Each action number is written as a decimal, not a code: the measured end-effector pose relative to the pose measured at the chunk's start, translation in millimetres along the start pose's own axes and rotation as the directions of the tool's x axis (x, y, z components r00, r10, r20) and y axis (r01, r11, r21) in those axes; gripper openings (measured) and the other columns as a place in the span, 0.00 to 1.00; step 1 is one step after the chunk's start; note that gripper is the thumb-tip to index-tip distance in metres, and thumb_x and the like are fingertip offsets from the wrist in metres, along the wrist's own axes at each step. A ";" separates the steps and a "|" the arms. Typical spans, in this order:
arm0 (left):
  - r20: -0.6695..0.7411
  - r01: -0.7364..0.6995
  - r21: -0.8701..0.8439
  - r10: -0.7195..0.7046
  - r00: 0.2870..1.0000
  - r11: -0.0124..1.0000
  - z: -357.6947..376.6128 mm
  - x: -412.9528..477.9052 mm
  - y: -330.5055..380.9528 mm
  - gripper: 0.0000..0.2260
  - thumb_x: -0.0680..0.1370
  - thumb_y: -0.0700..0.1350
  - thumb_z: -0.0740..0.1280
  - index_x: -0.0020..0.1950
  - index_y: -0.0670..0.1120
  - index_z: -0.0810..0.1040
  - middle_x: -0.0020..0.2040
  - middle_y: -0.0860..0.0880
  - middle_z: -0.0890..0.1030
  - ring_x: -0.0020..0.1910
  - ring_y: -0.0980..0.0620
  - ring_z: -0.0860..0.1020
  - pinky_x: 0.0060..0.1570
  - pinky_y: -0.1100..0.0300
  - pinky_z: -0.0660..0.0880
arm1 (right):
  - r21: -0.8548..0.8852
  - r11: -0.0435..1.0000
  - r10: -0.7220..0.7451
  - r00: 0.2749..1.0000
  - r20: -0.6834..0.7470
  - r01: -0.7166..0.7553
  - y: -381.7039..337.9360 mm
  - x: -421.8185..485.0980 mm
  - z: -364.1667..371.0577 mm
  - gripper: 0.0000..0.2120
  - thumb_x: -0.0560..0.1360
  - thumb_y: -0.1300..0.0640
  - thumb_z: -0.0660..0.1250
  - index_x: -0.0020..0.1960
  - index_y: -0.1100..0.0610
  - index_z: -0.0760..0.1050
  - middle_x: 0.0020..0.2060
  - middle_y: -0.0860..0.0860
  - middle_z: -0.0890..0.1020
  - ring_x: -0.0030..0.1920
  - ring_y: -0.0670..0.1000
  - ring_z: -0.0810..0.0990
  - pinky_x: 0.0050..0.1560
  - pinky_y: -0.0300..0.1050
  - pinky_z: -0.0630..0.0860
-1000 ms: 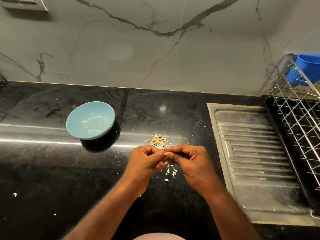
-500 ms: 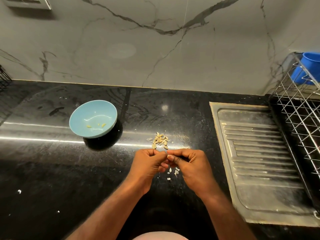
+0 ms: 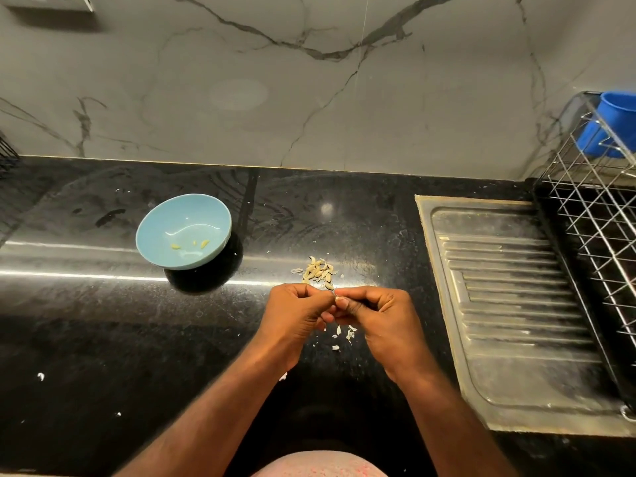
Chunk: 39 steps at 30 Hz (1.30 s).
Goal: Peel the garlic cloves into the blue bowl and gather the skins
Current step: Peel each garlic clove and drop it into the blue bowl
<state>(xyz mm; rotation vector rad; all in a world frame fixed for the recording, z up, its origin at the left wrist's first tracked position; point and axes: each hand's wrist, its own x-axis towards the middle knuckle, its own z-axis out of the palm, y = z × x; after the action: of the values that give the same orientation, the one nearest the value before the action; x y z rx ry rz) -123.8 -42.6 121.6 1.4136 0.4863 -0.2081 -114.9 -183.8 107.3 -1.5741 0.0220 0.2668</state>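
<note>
- Fingers [image 3: 311, 299] of both your hands are curled in and meet tip to tip above the table [image 3: 103, 332], clamped on one garlic clove [image 3: 336, 299]; only a pale sliver of it shows between them.
- At the far left, a few white flecks [image 3: 41, 375] lie scattered on the black table, well apart from everything else.
- Your blue bowl [image 3: 161, 222] stands upright on the table, left of your hands and farther back, with a few small yellowish peeled cloves [image 3: 175, 246] lying on its bottom.
- Your left hand [image 3: 296, 316] reaches in from the lower edge, thumb and forefinger pinching the clove's left side.
- Just beyond your knuckles a small pile of unpeeled cloves [image 3: 318, 271] lies on the table; you cannot tell from here whether the nearest one touches your hand.
- Below the pinch, between your two hands, loose skins [image 3: 346, 333] lie on the table.
- Your right hand [image 3: 383, 321] mirrors the left, its fingers bent and its thumb tip pressed to the clove's right side.
- To the right of your hands a ribbed steel drainboard [image 3: 509, 304] is set into the table.
- At the far right a wire rack [image 3: 599, 228] holds a blue cup [image 3: 614, 122] at its back corner, near the marble wall [image 3: 241, 98].
</note>
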 end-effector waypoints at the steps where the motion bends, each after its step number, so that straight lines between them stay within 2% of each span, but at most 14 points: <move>1: 0.003 -0.002 0.001 0.002 1.000 1.000 -0.2 0.0 0.0 0.11 0.72 0.32 0.70 0.30 0.42 0.80 0.30 0.42 0.79 0.29 0.53 0.76 0.29 0.64 0.71 | 0.011 1.000 0.001 1.000 -0.001 -0.001 0.7 0.2 0.2 0.08 0.74 0.68 0.70 0.52 0.63 0.84 0.40 0.56 0.87 0.43 0.55 0.87 0.48 0.48 0.83; 6: 0.035 -0.010 -0.031 0.011 0.999 0.999 -2.2 0.0 -0.6 0.11 0.73 0.31 0.69 0.31 0.41 0.80 0.31 0.42 0.78 0.29 0.53 0.75 0.29 0.65 0.71 | 0.097 0.995 0.026 1.000 -0.009 -0.025 0.1 0.6 0.0 0.07 0.74 0.68 0.70 0.50 0.62 0.84 0.41 0.58 0.87 0.43 0.59 0.87 0.48 0.52 0.83; 11: 0.122 -0.013 -0.147 0.031 0.992 0.989 -6.6 1.3 1.7 0.04 0.75 0.36 0.70 0.42 0.36 0.82 0.35 0.42 0.81 0.32 0.53 0.78 0.32 0.66 0.76 | 0.114 0.993 0.014 1.000 -0.019 -0.012 -4.2 2.2 -3.5 0.08 0.74 0.67 0.70 0.52 0.61 0.84 0.43 0.57 0.87 0.45 0.57 0.87 0.50 0.51 0.83; 14: 0.186 -0.023 -0.160 0.053 0.981 0.987 -11.4 1.5 3.6 0.09 0.73 0.40 0.72 0.46 0.34 0.82 0.37 0.41 0.82 0.34 0.52 0.79 0.35 0.65 0.78 | 0.098 0.995 -0.002 1.000 -0.024 0.004 -5.9 2.5 -4.4 0.09 0.74 0.67 0.71 0.52 0.60 0.84 0.43 0.57 0.87 0.45 0.56 0.87 0.50 0.50 0.83; 17: 0.201 -0.050 -0.108 0.071 0.977 0.993 -12.6 1.0 5.6 0.11 0.68 0.43 0.73 0.45 0.36 0.83 0.38 0.40 0.82 0.34 0.51 0.79 0.37 0.63 0.78 | 0.058 0.998 -0.018 1.000 -0.016 0.019 -6.3 1.7 -5.0 0.09 0.73 0.66 0.71 0.52 0.60 0.84 0.43 0.55 0.87 0.45 0.55 0.87 0.51 0.51 0.83; 22: 0.172 -0.095 -0.037 0.099 0.980 0.995 -10.9 0.3 4.9 0.02 0.74 0.35 0.71 0.44 0.36 0.83 0.38 0.38 0.83 0.34 0.51 0.80 0.35 0.64 0.78 | -0.011 1.000 -0.018 0.999 -0.032 0.017 -4.6 1.0 -4.6 0.09 0.72 0.63 0.73 0.51 0.56 0.85 0.43 0.52 0.87 0.45 0.54 0.87 0.52 0.56 0.83; 25: 0.140 -0.094 -0.032 0.098 0.985 0.995 -9.1 0.8 1.0 0.02 0.74 0.34 0.71 0.42 0.37 0.83 0.36 0.40 0.82 0.32 0.52 0.79 0.34 0.64 0.77 | -0.032 0.999 -0.021 0.999 -0.026 0.020 -4.3 0.6 -4.3 0.09 0.72 0.64 0.73 0.51 0.55 0.85 0.43 0.51 0.87 0.45 0.53 0.87 0.52 0.56 0.83; 33: 0.100 -0.044 -0.080 0.052 0.994 0.996 -5.3 -0.4 -9.5 0.03 0.75 0.33 0.70 0.41 0.37 0.82 0.34 0.42 0.81 0.30 0.54 0.77 0.32 0.66 0.74 | 0.040 0.999 0.006 0.999 -0.037 -0.005 -0.1 -2.0 -0.9 0.09 0.73 0.68 0.72 0.48 0.56 0.85 0.40 0.54 0.87 0.43 0.55 0.87 0.50 0.54 0.83; 39: 0.059 -0.043 -0.084 0.048 0.997 0.996 -3.1 -1.1 -12.9 0.05 0.75 0.34 0.70 0.39 0.39 0.82 0.32 0.45 0.80 0.29 0.55 0.75 0.32 0.65 0.72 | 0.115 0.992 0.049 0.998 -0.030 -0.045 5.2 -2.9 2.4 0.07 0.73 0.66 0.71 0.50 0.58 0.84 0.41 0.56 0.87 0.44 0.58 0.86 0.52 0.57 0.83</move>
<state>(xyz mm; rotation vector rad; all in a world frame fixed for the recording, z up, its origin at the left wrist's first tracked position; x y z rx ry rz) -130.8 -41.9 110.3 1.3322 0.4077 -0.1919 -119.0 -182.0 102.8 -1.4648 0.0983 0.2718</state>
